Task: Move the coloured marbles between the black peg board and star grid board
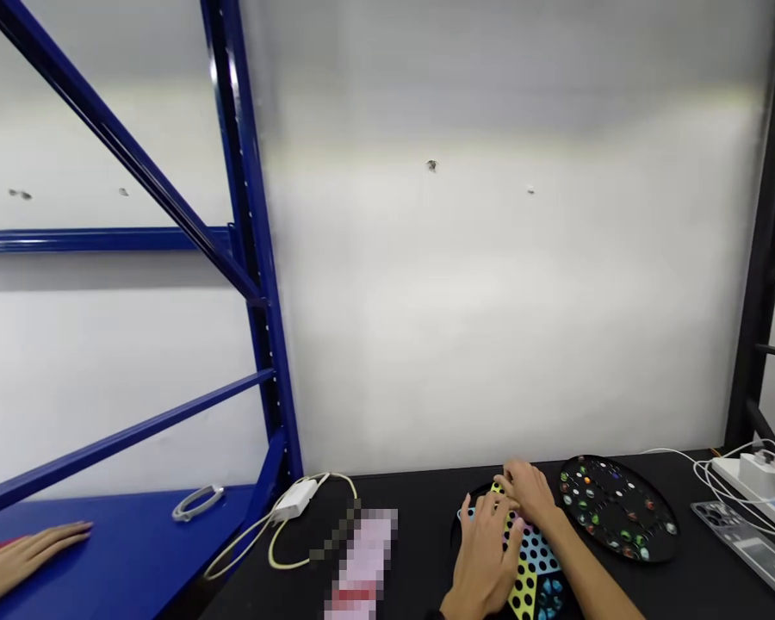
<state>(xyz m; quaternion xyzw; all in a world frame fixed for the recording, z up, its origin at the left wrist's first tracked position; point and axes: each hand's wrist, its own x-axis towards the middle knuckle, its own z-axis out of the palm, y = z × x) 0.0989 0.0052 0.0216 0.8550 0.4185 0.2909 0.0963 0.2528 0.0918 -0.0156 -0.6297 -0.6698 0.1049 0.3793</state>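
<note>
Left hand (pixel 484 560) and right hand (pixel 530 495) cupped together over Chinese checkers board (pixel 537 560), grip unclear.

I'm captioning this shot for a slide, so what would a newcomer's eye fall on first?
Near the bottom right, the person's left hand and right hand overlap above a bright star-shaped Chinese checkers board. Just to its right lies a round black board dotted with coloured marbles. At the far left, a blue steel shelving frame stands out against the white wall, with another person's hand resting on its blue shelf.
</note>
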